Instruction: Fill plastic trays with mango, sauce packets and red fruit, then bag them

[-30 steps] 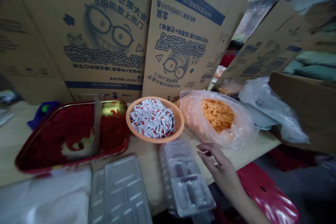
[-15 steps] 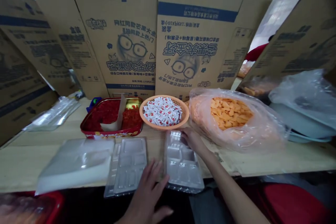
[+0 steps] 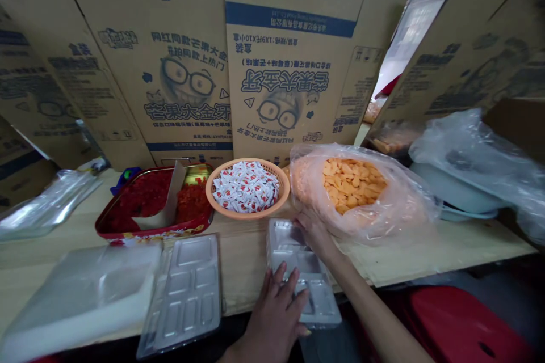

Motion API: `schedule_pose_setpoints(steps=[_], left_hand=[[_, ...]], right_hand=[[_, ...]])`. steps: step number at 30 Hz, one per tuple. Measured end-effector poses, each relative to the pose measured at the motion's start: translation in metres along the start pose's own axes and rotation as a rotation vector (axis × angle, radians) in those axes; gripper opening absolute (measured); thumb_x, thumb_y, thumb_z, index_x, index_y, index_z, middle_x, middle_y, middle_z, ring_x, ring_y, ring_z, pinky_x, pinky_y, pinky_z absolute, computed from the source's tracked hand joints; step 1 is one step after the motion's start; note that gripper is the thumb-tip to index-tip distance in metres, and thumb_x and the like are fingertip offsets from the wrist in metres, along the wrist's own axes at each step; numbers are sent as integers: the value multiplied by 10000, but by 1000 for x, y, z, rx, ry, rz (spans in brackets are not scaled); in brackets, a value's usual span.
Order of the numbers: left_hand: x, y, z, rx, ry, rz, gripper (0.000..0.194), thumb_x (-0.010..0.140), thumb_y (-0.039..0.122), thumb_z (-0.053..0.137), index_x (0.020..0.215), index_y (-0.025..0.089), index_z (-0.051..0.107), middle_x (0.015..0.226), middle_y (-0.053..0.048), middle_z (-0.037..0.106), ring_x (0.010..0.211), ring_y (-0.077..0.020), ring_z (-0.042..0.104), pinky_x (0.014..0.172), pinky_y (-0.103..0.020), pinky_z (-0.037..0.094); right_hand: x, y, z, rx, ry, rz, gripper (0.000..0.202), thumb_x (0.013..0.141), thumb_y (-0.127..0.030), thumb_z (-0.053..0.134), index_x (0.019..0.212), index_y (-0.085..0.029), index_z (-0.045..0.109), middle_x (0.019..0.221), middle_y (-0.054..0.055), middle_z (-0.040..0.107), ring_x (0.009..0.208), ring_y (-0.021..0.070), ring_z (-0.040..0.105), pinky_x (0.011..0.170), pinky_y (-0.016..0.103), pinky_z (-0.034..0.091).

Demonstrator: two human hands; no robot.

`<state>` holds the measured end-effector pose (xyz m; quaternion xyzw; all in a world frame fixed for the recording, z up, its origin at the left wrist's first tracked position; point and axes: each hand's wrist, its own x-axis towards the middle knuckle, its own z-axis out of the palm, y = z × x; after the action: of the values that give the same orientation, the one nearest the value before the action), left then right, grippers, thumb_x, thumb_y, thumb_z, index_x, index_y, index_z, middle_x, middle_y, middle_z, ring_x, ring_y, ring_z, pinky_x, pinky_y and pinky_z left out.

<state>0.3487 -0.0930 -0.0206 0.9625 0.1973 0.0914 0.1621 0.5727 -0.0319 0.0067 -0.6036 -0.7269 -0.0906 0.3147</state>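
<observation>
A clear plastic tray (image 3: 326, 300) with moulded compartments lies at the table's front edge, its near end jutting over. My right hand (image 3: 317, 238) grips its far right side, with the fingertips partly hidden. Over the tray's near left part my left hand (image 3: 272, 315) spreads its fingers, the tips on or just above the plastic; contact is unclear. To the left lie more clear trays (image 3: 187, 292), stacked slightly askew. Behind the gripped tray stands an orange basket (image 3: 208, 195) of small white-and-red sachets (image 3: 247, 187).
A red tin (image 3: 162, 232) holds red bits split by a pale divider (image 3: 166, 204). An open plastic bag (image 3: 409, 204) contains orange pieces (image 3: 353, 184). Clear film (image 3: 85, 295) lies front left. Cardboard boxes (image 3: 281, 45) wall the back. Blue basins (image 3: 460, 187) and a red stool (image 3: 464, 317) are at right.
The view has turned to the right. My left hand has moved from the gap between the trays onto the right tray. That tray has shifted rightward, away from the other trays, with my right hand.
</observation>
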Motion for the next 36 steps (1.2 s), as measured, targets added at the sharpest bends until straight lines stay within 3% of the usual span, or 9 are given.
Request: schedule_pose_setpoints(steps=[7, 10, 14, 17, 19, 22, 24, 31, 36], left_hand=[[-3, 1, -5, -209, 71, 15, 649, 795, 274, 579, 1374, 283, 285, 1481, -72, 197, 1365, -309, 67, 1075, -558, 120], [-2, 3, -8, -496, 342, 20, 753, 774, 310, 603, 1408, 283, 196, 1499, -86, 124, 1367, -313, 50, 1085, -531, 86], [17, 6, -31, -1221, 694, -319, 803, 704, 325, 680, 1382, 273, 254, 1457, -115, 252, 1309, -327, 269, 1053, -464, 253], [36, 3, -59, -1701, 479, -568, 704, 669, 308, 712, 1280, 214, 374, 1203, -166, 540, 1003, -318, 581, 830, -431, 462], [44, 0, -74, -1822, 361, -638, 615, 666, 265, 713, 1200, 189, 417, 1052, -145, 617, 868, -296, 633, 755, -409, 485], [49, -4, -86, -1873, 371, -694, 610, 640, 195, 727, 1161, 191, 410, 1037, -126, 629, 847, -270, 642, 767, -393, 483], [51, -6, -86, -1877, 384, -713, 629, 638, 181, 727, 1171, 191, 393, 1058, -133, 624, 843, -264, 644, 762, -391, 484], [56, -13, -81, -1876, 351, -764, 734, 593, 214, 767, 1203, 191, 360, 1052, -148, 632, 850, -286, 645, 743, -392, 488], [60, -16, -82, -1907, 374, -801, 804, 551, 217, 790, 1226, 187, 353, 1028, -152, 645, 817, -300, 652, 723, -404, 492]], right_hand=[[6, -3, -9, -15, 73, -121, 245, 869, -133, 384, 909, -151, 625, 843, 95, 603, 822, 214, 539, 706, 347, 465], [11, -15, -27, 42, 167, -102, 248, 886, -161, 383, 1005, -169, 601, 892, 84, 589, 861, 203, 534, 724, 335, 468], [24, -37, -52, 164, 255, -62, 217, 896, -181, 400, 989, -179, 596, 867, 65, 582, 858, 176, 530, 717, 300, 462], [38, -32, -71, 272, 213, -14, 181, 885, -239, 440, 963, -197, 598, 899, 60, 598, 892, 175, 531, 763, 304, 447], [46, -10, -84, 240, 200, 189, 189, 885, -267, 424, 913, -194, 596, 899, 61, 606, 879, 175, 536, 768, 301, 429], [55, 41, -100, 62, 68, 632, 194, 848, -202, 410, 761, -162, 579, 799, 72, 606, 794, 183, 539, 706, 285, 394], [59, 67, -99, 29, -72, 750, 171, 773, -162, 478, 619, -147, 551, 650, 69, 580, 699, 193, 537, 644, 283, 372], [79, 63, -43, 258, -321, 625, 208, 672, -49, 428, 679, -153, 608, 618, -23, 593, 610, 115, 526, 564, 191, 382], [92, 104, -47, 129, -248, 721, 290, 685, -30, 419, 845, -145, 632, 779, 32, 639, 702, 140, 566, 646, 221, 427]])
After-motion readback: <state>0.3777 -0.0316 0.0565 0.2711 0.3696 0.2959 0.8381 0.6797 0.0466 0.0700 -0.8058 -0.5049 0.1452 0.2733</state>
